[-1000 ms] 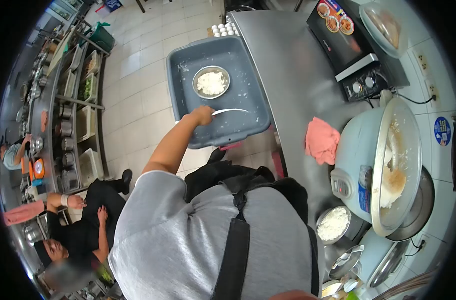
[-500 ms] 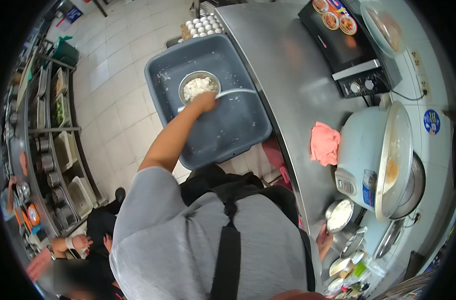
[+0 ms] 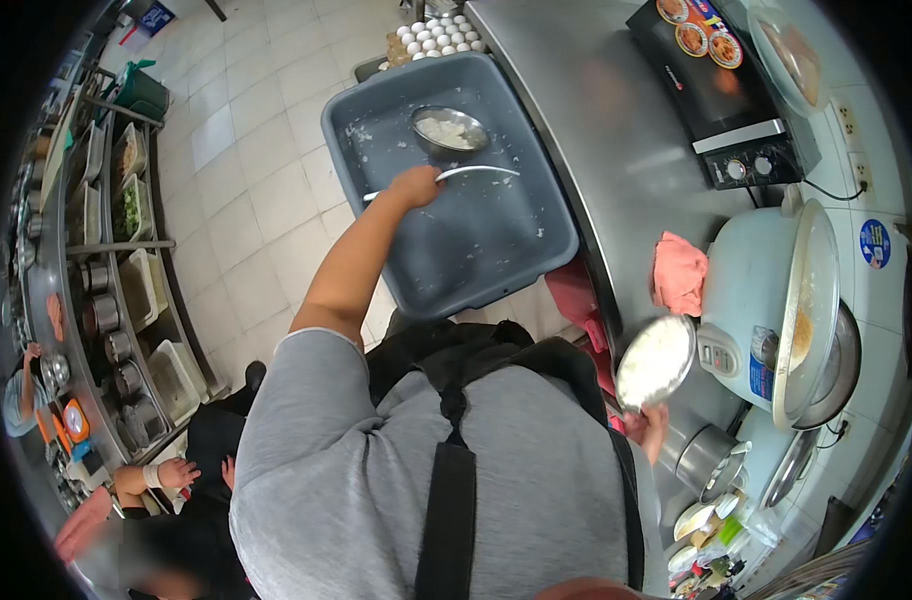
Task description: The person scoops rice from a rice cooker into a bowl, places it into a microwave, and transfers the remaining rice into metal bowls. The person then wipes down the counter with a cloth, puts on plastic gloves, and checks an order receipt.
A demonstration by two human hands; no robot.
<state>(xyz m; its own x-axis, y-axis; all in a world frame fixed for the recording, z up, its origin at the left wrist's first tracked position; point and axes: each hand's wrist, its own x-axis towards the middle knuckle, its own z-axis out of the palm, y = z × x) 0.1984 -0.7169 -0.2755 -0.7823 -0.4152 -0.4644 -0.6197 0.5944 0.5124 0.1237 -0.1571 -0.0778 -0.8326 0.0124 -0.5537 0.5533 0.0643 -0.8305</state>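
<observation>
My left hand (image 3: 416, 187) reaches over the grey plastic tub (image 3: 426, 290), fingers wrapped round a thin curved white strip (image 3: 481, 169) that sticks out on both sides of the fist. Just beyond the hand, inside the tub, a metal bowl (image 3: 450, 148) sits tilted with white rice-like food (image 3: 448, 131) in it. White bits cling to the tub's floor. My right hand (image 3: 652, 430) grips the near rim of a second metal bowl (image 3: 693, 345), filled with similar white food (image 3: 656, 362) and held by the counter's edge.
The steel counter (image 3: 566, 120) carries a microwave (image 3: 716, 90), a pink cloth (image 3: 680, 273), a large rice cooker (image 3: 746, 280) and a metal pot (image 3: 709, 460). Eggs (image 3: 441, 40) stand beyond the tub. Another person's hand (image 3: 179, 472) shows at lower left, beside shelves with containers (image 3: 171, 380).
The right-hand bowl has moved forward and left from beside the pots towards the counter's edge. In the tub, the other bowl has shifted away from my left hand and tilted; its food looks less heaped.
</observation>
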